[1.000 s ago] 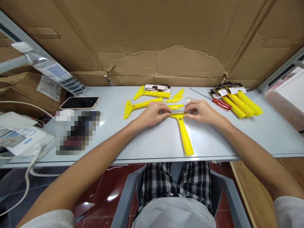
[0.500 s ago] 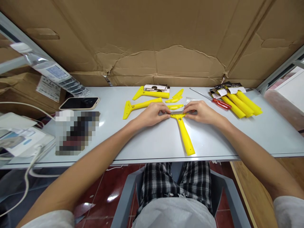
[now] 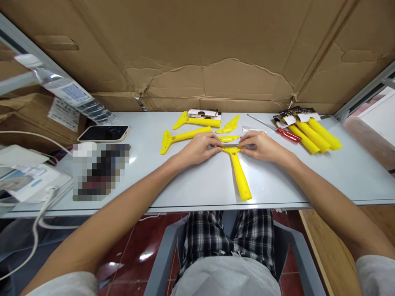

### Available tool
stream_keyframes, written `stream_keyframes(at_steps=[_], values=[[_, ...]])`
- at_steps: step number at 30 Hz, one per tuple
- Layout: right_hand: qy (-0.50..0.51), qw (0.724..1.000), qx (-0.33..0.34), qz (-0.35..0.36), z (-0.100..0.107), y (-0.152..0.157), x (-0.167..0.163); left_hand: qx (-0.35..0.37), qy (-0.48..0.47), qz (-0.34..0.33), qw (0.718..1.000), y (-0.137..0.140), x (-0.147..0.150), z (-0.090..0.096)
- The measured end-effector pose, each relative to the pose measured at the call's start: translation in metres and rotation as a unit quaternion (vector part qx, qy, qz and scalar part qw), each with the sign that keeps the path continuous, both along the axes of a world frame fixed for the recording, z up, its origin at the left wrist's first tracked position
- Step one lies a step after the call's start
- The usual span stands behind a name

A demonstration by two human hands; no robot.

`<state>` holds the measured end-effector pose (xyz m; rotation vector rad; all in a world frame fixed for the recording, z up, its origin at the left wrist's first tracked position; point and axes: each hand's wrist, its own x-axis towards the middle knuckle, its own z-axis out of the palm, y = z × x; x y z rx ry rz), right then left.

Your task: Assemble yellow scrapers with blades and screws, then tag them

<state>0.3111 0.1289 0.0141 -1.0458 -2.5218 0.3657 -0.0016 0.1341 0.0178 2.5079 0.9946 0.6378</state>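
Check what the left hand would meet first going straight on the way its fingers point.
Beyond the metal strip it pinches, the left hand would likely first meet the right hand, at the strip's other end; whether they line up in height is unclear.

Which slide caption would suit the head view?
Left hand and right hand hold a thin silvery strip at the top of a yellow plastic T-shaped handle, at a glossy pale table.
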Motion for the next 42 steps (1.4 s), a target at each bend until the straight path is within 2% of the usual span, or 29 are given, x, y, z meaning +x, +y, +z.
stream_keyframes(at_steps=[16,25,36,42], values=[[-0.023,0.999,-0.038,-0.016,0.0089,-0.0056,-0.0043,0.020,0.007,0.000,1.000,0.0001,0.0004,-0.0035],[-0.005,1.000,-0.024,0.005,0.0019,-0.0026,-0.0019,0.023,-0.004,-0.002,1.000,-0.0010,0.0016,-0.0030],[-0.012,0.999,-0.035,-0.016,0.0017,-0.0041,-0.0042,0.019,-0.018,-0.013,1.000,0.0012,0.0001,-0.0052],[-0.005,1.000,-0.023,-0.009,0.0021,-0.0044,-0.0046,0.019,0.001,0.006,1.000,-0.0007,0.0015,-0.0028]])
